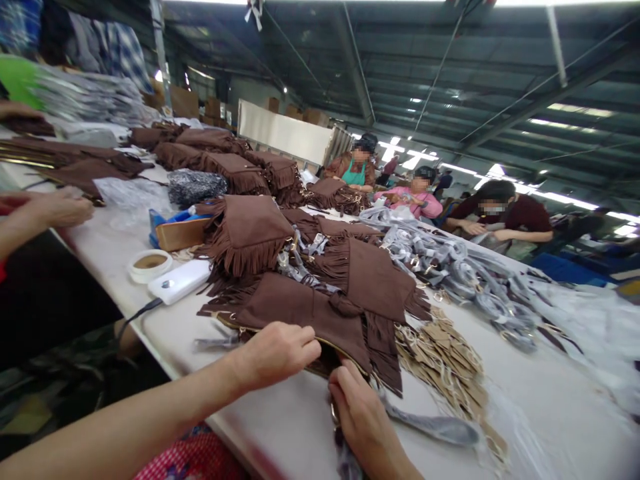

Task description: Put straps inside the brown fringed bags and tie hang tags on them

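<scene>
A brown fringed bag (310, 313) lies on the white table (280, 413), its zipped edge toward me and partly open. My left hand (280, 350) is closed on the near edge of the bag, left of the dark opening. At the right side of the opening, my right hand (357, 407) grips the bag's edge, fingers bent together. A strap in grey wrapping (435, 427) trails from the bag's right end. Metal hardware hangs beside my right hand. The inside of the bag is too dark to make out.
Brown bags (255, 230) are piled behind. Tan tags (445, 367) and wrapped straps (465, 280) lie right. A tape roll (150, 265), a white device (180, 281) and a blue holder (175, 227) stand left. Another person's hand (63, 207) is far left; several people work beyond.
</scene>
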`<state>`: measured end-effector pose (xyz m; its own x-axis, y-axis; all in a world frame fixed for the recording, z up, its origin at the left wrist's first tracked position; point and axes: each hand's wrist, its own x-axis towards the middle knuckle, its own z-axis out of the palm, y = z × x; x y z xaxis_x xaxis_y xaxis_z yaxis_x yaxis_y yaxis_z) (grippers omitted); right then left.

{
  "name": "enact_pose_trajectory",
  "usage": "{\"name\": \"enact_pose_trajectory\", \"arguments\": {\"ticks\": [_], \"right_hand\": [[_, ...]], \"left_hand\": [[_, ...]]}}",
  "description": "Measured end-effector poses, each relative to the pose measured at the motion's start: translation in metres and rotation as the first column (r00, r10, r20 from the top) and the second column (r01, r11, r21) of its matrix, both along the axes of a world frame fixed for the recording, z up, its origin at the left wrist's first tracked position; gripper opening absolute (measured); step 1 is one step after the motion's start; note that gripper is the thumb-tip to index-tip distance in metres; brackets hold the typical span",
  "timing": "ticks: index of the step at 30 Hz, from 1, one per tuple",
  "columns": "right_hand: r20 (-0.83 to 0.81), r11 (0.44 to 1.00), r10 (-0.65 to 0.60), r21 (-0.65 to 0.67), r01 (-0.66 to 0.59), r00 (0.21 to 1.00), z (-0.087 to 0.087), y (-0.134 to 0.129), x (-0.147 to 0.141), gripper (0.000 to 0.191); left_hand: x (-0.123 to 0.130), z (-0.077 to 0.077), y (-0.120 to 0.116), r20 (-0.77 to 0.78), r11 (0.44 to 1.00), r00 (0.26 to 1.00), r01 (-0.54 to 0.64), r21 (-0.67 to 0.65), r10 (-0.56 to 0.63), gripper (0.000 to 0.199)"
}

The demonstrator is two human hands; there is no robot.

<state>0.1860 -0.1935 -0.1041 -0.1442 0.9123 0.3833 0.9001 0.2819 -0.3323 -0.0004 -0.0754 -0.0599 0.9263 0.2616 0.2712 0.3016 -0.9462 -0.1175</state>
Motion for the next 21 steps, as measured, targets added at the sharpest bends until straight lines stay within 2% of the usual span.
{"name": "enact_pose_trajectory", "arguments": {"ticks": [4, 8, 13, 18, 21], "right_hand": [[-0.142, 0.999, -0.041, -0.009, 0.04, 0.989, 0.01, -0.002, 0.002, 0.024], [-0.214, 0.995, -0.076, 0.049, 0.088, 0.974, 0.013, -0.005, 0.009, 0.023], [-0.245, 0.989, -0.145, -0.011, 0.146, 0.959, 0.009, -0.005, 0.017, 0.021], [-0.247, 0.982, -0.186, -0.058, 0.177, 0.951, 0.005, -0.004, 0.018, 0.023], [-0.264, 0.979, -0.201, -0.089, 0.184, 0.943, 0.005, -0.005, 0.017, 0.024]], "left_hand": [[0.002, -0.015, 0.003, 0.002, 0.987, 0.996, -0.092, -0.133, 0.093, 0.015], [0.002, -0.016, 0.01, 0.03, 0.946, 0.985, -0.154, -0.286, 0.17, 0.031], [0.013, -0.012, 0.001, 0.02, 0.935, 0.955, -0.286, -0.21, 0.296, 0.027], [0.038, -0.014, -0.018, 0.034, 0.953, 0.964, -0.256, -0.165, 0.265, 0.032], [0.044, -0.005, -0.029, 0.04, 0.961, 0.967, -0.242, -0.135, 0.25, 0.031]]}}
